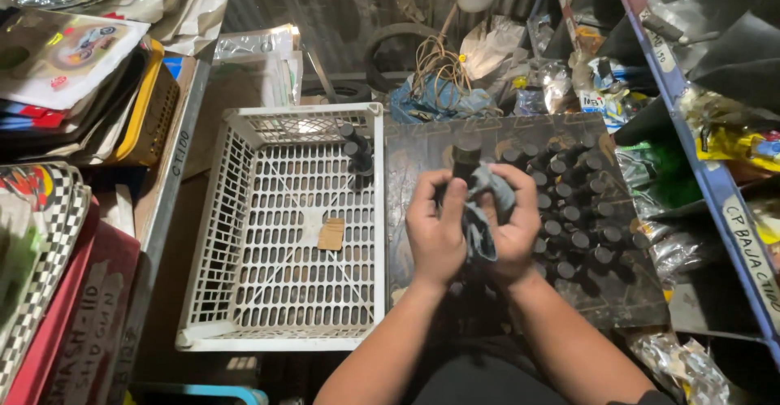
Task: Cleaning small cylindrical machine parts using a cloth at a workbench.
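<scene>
Both hands — left hand (436,230), right hand (513,226) — rub grey cloth (486,210) round black cylinder (465,160).

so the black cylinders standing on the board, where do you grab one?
Probably by the round cap, from straight above. The black cylinders stand upright and packed closely on the dark board, so their sides are blocked; only the tops are free for fingers.

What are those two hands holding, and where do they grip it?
The left hand grips a dark cylindrical part around its lower body; the right hand presses a grey cloth against it.
</scene>
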